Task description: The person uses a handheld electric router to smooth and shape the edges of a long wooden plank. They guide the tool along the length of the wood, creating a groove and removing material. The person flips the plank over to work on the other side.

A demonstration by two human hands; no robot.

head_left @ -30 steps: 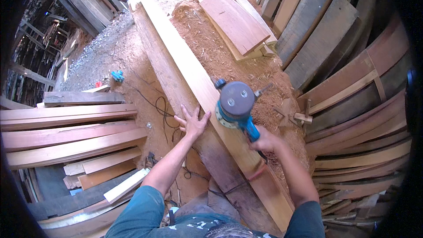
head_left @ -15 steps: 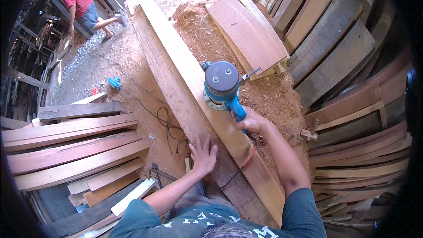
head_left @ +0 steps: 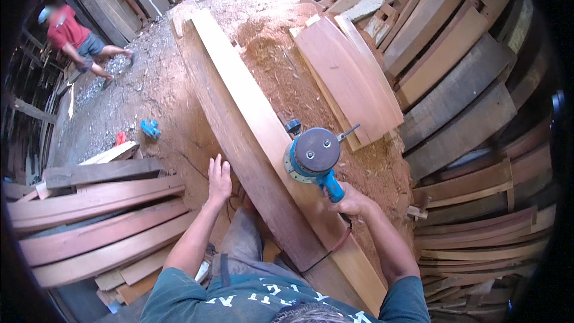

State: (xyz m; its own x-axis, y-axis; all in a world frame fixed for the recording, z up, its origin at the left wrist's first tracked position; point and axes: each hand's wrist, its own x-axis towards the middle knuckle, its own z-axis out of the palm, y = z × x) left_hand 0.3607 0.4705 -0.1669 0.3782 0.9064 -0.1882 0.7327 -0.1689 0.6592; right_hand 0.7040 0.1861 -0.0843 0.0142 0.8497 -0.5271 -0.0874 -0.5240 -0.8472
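A blue power router [head_left: 317, 152] with a dark round top stands on the edge of a long, pale plank [head_left: 263, 104]. My right hand [head_left: 348, 199] is wrapped round its blue handle. The tool's bit is hidden beneath its base. From the handle a cord [head_left: 342, 240] with a reddish sleeve runs back over the wood. The plank lies along a thick, darker beam [head_left: 239, 140]. Left of this beam my left hand [head_left: 219, 178] is held up with its fingers stretched, holding nothing.
Stacked boards [head_left: 107, 200] lie at the left, and a curved row of planks [head_left: 442, 96] lines the right. Wide reddish boards [head_left: 350, 78] rest on sawdust-covered ground. A second blue power tool [head_left: 150, 128] sits on the ground. A person in red [head_left: 69, 30] walks at the far left.
My left hand has come off the beam and moved up and to the left. My right hand keeps its grip on the router. The person in red is farther left, and the view has shifted.
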